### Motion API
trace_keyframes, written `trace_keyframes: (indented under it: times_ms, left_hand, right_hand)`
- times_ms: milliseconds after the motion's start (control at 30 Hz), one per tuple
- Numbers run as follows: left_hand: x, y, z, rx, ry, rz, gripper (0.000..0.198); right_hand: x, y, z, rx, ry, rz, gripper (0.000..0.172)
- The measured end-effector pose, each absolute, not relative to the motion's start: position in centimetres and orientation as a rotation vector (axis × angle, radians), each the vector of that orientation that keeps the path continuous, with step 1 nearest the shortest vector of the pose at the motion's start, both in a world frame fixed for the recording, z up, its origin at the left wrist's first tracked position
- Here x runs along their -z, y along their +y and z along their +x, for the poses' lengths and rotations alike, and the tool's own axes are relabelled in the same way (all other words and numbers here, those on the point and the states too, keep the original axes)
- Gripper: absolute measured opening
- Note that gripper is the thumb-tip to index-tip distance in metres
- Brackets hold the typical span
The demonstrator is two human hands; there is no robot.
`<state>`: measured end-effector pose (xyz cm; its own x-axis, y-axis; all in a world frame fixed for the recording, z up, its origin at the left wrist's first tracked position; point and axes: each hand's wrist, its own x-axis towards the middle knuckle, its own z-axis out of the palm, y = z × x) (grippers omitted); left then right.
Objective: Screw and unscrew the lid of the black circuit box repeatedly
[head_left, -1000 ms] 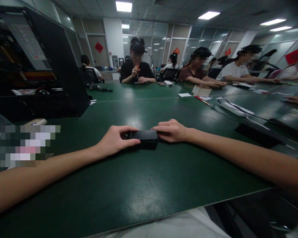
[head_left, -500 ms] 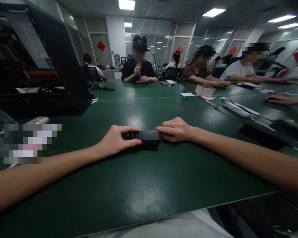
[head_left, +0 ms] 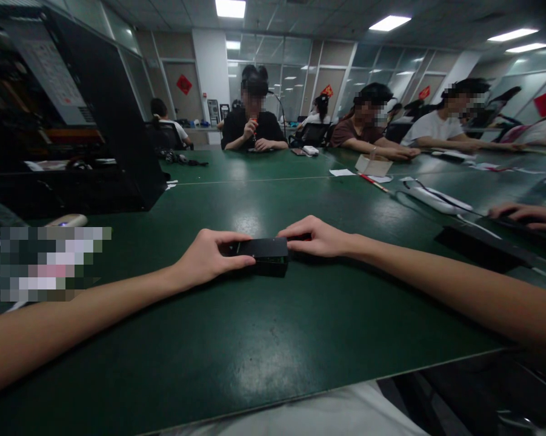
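Observation:
A small black box (head_left: 269, 257) rests on the green table (head_left: 263, 327), in front of me. My left hand (head_left: 209, 257) grips its left end, the thumb on the near side and the fingers on the far side. The top plate looks slightly raised over a narrow gap at the near right edge. At the box's right end is my right hand (head_left: 320, 236), its fingers bent together around something small with a red part, mostly hidden by the fingers. One fingertip reaches the box's far right corner.
An open computer case (head_left: 113, 115) stands at the left, with a blurred item below it. A white power strip (head_left: 436, 197) and a black object (head_left: 482, 247) lie at the right. Several people sit across the table; one person's hand (head_left: 527, 213) is at the right edge.
My right hand's fingers have shifted slightly left and opened a little, showing a red part. My left hand stays on the box. The other person's hand at the right has moved.

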<state>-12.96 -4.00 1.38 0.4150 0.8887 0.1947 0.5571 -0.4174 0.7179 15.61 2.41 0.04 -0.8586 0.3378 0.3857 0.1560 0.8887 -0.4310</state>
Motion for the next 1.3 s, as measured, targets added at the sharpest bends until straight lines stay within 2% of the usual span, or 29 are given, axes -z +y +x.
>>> trace_keyframes:
  times_ms: [67, 267, 567, 867, 1133, 1233, 1300]
  left_hand:
    - [-1.3, -4.0, -13.0, -0.777, 1.208, 2.123, 0.052]
    - [-1.3, -4.0, -13.0, -0.744, 1.157, 2.157, 0.054]
    - [-1.2, -4.0, -13.0, -0.769, 1.142, 2.175, 0.055]
    - [-1.6, -4.2, -12.9, -0.751, 1.148, 2.169, 0.056]
    - [-1.8, -4.4, -12.7, -0.747, 1.197, 2.157, 0.056]
    - [-1.7, -4.3, -12.8, -0.752, 1.195, 2.157, 0.055]
    - [-1.6, -4.3, -12.9, -0.754, 1.183, 2.161, 0.054]
  right_hand:
    - [-0.6, 2.3, 15.6, -0.577, -2.637, -0.377, 0.033]
    - [-1.5, 1.4, 15.5, 0.039, -2.745, -0.279, 0.035]
    - [0.4, 1.6, 14.7, -0.241, -2.605, -0.209, 0.030]
    - [1.5, 3.7, 17.6, 0.179, -2.572, -0.194, 0.021]
    - [0.9, 3.7, 17.2, 0.224, -2.729, -0.642, 0.032]
    - [-0.1, 2.5, 16.7, 0.307, -2.682, -0.642, 0.033]
    - [-1.0, 1.0, 16.4, 0.247, -2.590, -0.595, 0.032]
